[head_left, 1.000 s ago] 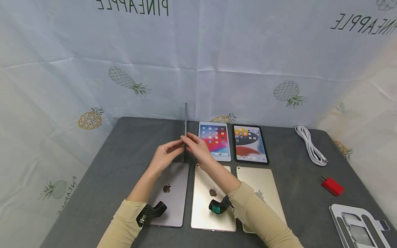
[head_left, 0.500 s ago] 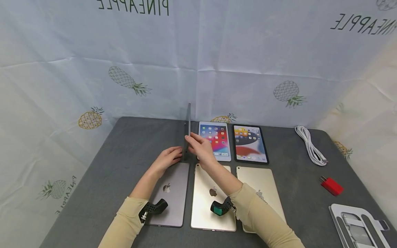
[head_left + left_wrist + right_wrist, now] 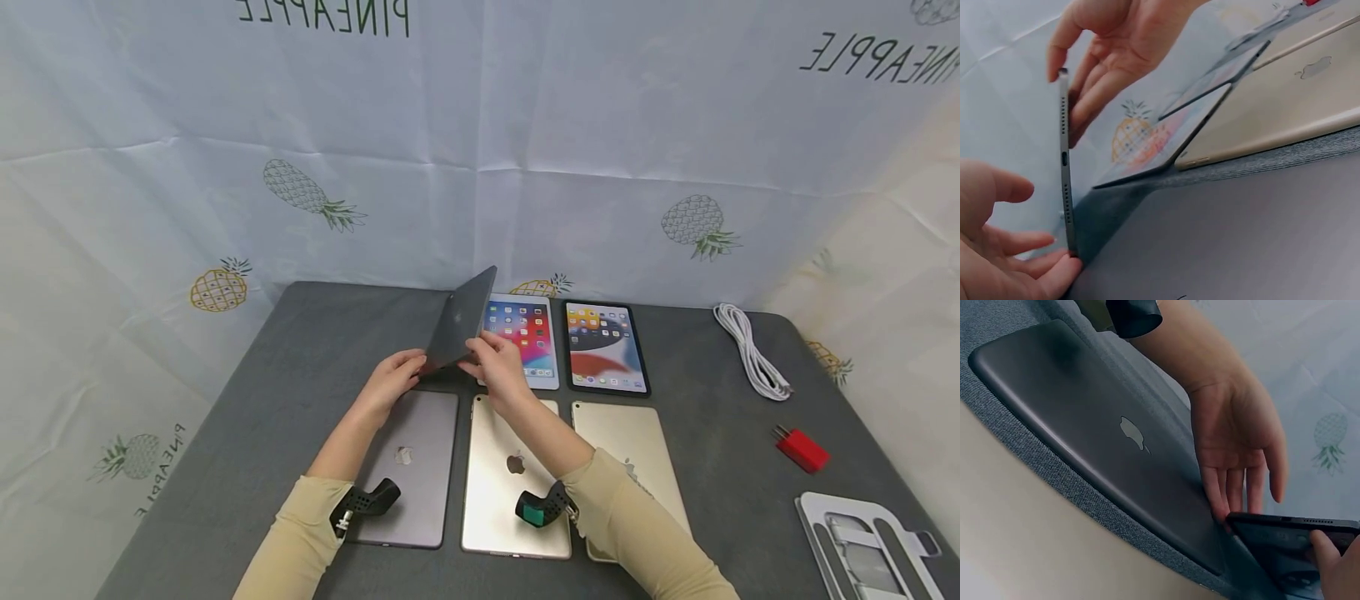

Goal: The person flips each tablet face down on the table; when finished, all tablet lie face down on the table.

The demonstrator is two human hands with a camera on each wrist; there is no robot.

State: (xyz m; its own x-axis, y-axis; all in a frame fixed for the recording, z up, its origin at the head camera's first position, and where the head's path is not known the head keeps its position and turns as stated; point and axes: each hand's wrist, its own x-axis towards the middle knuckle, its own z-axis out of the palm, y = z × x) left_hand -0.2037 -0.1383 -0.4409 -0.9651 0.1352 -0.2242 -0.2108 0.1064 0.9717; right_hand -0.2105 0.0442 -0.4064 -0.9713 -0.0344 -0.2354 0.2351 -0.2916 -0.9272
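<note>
My right hand (image 3: 501, 367) pinches a thin dark grey tablet (image 3: 463, 312) between thumb and fingers at its near edge, toward the right corner. The tablet is tilted, its right side raised and its left side low. In the left wrist view its near edge shows speaker holes and a charging port. My left hand (image 3: 392, 383) has its fingertips at the low left corner; the thumb (image 3: 1013, 187) stands apart from the tablet. In the right wrist view the dark screen (image 3: 1279, 550) shows under the right thumb. Nearer lies a grey tablet (image 3: 431, 492), back up.
Two gold tablets (image 3: 491, 508) lie back up on the grey table (image 3: 247, 467). Behind them are a white tablet (image 3: 536, 350) and a black-framed tablet (image 3: 603, 354), screens lit. To the right lie a white cable (image 3: 750, 354), a red charger (image 3: 802, 450) and a metal stand (image 3: 870, 537).
The tablet stood upright edge-on; now it leans over to the right and shows its broad face. The right hand moved right with it, while the left hand shifted slightly left to its low corner.
</note>
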